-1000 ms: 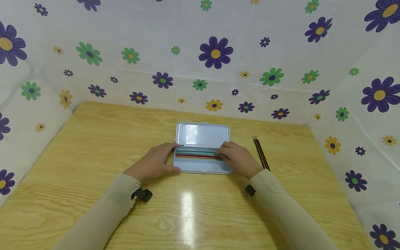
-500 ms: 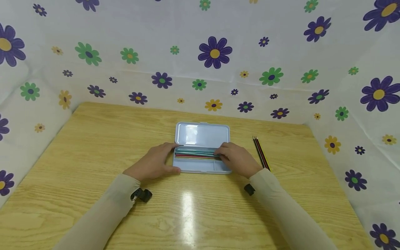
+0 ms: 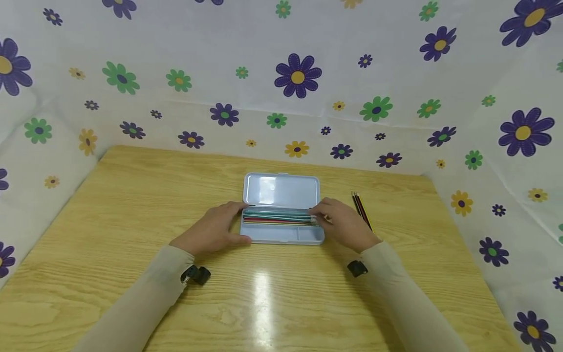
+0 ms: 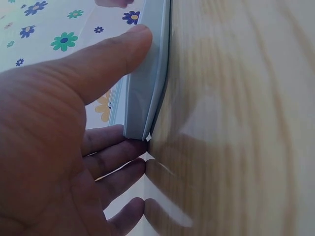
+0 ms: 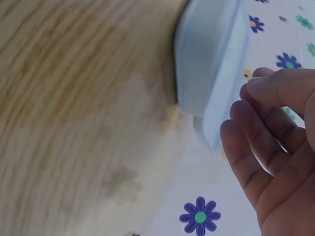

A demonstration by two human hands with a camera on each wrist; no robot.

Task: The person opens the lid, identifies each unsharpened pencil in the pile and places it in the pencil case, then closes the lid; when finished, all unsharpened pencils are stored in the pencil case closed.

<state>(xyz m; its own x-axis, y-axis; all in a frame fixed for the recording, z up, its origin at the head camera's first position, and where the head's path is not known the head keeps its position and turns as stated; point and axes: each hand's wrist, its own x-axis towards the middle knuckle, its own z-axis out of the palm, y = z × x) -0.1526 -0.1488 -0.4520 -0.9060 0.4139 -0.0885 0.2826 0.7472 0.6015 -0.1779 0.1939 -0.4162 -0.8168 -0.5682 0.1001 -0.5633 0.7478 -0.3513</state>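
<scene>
A pale blue pencil case (image 3: pixel 269 234) lies with its lid (image 3: pixel 292 191) folded back on the wooden table. Inside, teal, red and yellow pencils (image 3: pixel 277 217) run lengthwise along the rear part. My left hand (image 3: pixel 213 230) holds the case's left end, thumb at the front corner and index finger near the hinge; the left wrist view has the thumb against the case wall (image 4: pixel 142 93). Over the right end is my right hand (image 3: pixel 345 222), fingers loosely bent near the pencil ends. In the right wrist view its thumb and index fingertip come together, with nothing visible between them.
Several loose pencils (image 3: pixel 361 210), black-red and yellow-black, lie on the table (image 3: pixel 176 171) right of the case, partly hidden by the right hand. A flower-printed white cloth (image 3: pixel 259 93) stands behind and at both sides. Black camera straps are on both wrists.
My right hand has drawn back to the right off the pencils, so their ends now show. The left hand keeps its place on the case. The head view has shifted slightly.
</scene>
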